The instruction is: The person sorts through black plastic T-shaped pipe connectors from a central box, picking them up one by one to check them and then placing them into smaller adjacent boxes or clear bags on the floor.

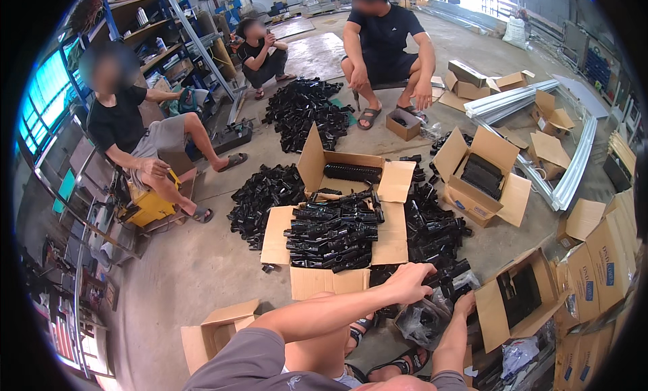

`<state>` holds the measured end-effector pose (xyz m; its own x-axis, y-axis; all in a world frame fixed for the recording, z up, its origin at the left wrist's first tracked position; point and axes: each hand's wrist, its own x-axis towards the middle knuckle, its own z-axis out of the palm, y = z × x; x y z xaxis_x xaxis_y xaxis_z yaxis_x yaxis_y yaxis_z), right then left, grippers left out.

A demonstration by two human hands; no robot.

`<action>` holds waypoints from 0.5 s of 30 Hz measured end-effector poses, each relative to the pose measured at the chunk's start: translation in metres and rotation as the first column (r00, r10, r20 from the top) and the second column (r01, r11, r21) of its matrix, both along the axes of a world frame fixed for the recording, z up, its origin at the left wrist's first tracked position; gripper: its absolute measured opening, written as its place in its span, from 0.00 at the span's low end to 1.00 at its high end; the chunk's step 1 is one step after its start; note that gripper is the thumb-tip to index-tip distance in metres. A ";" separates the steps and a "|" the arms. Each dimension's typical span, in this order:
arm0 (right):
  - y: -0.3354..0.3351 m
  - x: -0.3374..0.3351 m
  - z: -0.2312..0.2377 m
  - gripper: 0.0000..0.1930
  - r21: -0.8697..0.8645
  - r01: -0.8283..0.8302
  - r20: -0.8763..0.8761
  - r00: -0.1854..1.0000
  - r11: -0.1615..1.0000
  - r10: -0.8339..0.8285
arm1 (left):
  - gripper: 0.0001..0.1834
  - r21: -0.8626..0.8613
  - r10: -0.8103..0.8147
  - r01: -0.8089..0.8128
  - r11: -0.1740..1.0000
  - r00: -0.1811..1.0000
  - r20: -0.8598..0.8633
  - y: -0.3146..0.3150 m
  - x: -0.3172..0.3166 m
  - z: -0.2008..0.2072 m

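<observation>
My left hand (413,283) reaches across to the right with its fingers curled; what they hold, if anything, is hidden. Close beside it my right hand (464,304) is closed at the lower end of some glossy black parts (451,277), with clear plastic around them. Below and between my hands is a clear plastic bag (423,321) with dark pieces inside. Left of my hands, similar black tubular parts (332,234) lie heaped on the flaps of an open cardboard box (312,163), which has a neat row of black parts inside.
Further black heaps (307,111) lie on the concrete floor. Open boxes (496,317) with packed black parts stand at my right, near stacked cartons (594,276). White metal profiles (574,161) lie beyond. Three people sit or squat around; one sits by a yellow box (152,205).
</observation>
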<state>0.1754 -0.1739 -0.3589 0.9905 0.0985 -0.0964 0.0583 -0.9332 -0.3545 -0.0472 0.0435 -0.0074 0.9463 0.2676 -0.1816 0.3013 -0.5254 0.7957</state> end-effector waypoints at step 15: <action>0.040 -0.078 0.165 0.13 0.623 -0.208 0.451 0.883 0.754 -0.130 | 0.25 0.079 0.073 -0.093 0.992 0.972 0.224 0.012 0.011 -0.012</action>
